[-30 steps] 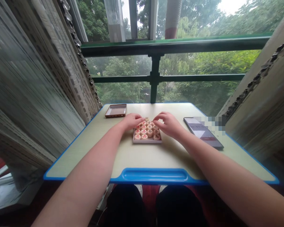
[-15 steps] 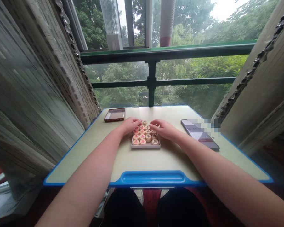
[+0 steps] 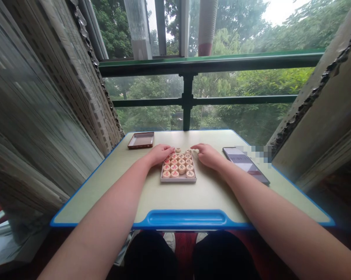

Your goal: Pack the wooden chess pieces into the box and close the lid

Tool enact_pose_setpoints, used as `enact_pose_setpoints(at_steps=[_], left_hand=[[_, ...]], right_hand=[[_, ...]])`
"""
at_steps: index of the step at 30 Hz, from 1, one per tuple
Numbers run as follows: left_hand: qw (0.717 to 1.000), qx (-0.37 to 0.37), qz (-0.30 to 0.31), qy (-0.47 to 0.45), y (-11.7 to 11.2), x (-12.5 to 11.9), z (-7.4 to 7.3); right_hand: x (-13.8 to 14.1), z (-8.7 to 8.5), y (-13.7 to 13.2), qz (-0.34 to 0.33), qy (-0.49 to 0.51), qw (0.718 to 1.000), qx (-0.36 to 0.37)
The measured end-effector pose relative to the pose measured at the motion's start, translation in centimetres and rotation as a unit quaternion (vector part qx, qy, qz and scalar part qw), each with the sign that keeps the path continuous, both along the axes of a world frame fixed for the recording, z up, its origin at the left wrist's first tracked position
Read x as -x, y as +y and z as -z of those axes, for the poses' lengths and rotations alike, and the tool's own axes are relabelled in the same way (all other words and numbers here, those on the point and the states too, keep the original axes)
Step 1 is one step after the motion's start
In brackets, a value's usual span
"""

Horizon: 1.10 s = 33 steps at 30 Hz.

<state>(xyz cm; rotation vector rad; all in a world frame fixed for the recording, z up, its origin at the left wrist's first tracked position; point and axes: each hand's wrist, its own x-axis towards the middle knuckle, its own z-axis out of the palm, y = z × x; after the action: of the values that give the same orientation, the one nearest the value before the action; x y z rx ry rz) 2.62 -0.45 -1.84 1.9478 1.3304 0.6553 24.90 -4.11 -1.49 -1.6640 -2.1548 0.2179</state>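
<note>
A shallow white box [image 3: 178,180] holds rows of round wooden xiangqi pieces, red characters on the left, dark ones on the right. One spot in its front row, left of the piece with the dark horse character [image 3: 190,174], has no piece. My left hand [image 3: 161,153] is closed around the box's far left corner, its fingertips partly hidden. Past the far edge show a xiangqi piece [image 3: 178,149] and, to its right, a second piece [image 3: 188,151]. My right hand [image 3: 207,154] points its index finger at that second piece, the tip at or touching it; the other fingers are loosely bent.
An open brown box lid [image 3: 141,140] lies at the back left of the table [image 3: 111,186]. On the right is a phone [image 3: 245,165] with a timer on its screen. A blue tray groove [image 3: 187,218] runs along the front edge. Curtains hang on both sides, and a green railing [image 3: 188,102] stands behind.
My right hand has drawn back to the right, off the box's far right part. The second piece beyond the box now shows. My left hand stays at the corner.
</note>
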Motion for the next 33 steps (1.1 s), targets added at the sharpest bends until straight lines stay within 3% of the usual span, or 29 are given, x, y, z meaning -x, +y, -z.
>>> enact_pose_setpoints(at_steps=[6,13,33], left_hand=[[1.0,-0.006,-0.005,-0.009,-0.42,-0.05,-0.2],[1.0,-0.018,-0.005,0.003,-0.7,-0.1,-0.35],[1.0,-0.024,-0.007,-0.014,-0.22,-0.16,-0.04]], right_hand=[[0.2,0.24,-0.31,-0.041,-0.044,0.998,-0.01],[-0.37,0.08,0.08,0.01,-0.01,0.999,-0.043],[0.07,-0.34,-0.37,0.05,-0.048,0.998,-0.003]])
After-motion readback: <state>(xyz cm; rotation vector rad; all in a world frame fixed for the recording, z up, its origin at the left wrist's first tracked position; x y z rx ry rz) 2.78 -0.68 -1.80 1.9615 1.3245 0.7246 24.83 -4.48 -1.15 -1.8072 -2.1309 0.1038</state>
